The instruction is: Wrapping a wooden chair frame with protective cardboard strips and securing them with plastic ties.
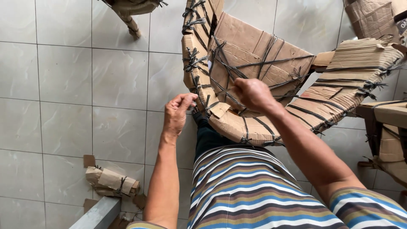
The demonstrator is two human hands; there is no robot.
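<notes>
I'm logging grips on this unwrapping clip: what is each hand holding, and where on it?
Both hands pinch dark straps binding a cardboard-wrapped chair: the left hand at the seat's near left edge, the right hand at the seat's front middle.

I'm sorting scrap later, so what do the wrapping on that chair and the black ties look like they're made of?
Chair wrapping: brown corrugated cardboard, matte; creases and ribbed lines show. Black ties: thin flat strips, probably plastic strapping, knotted with frayed ends; could be cord.

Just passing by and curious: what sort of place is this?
Probably a furniture packing or unpacking area: a chair wrapped in cardboard and tied with black straps, more wrapped pieces beside it, and cardboard scraps on a tiled floor.
</notes>
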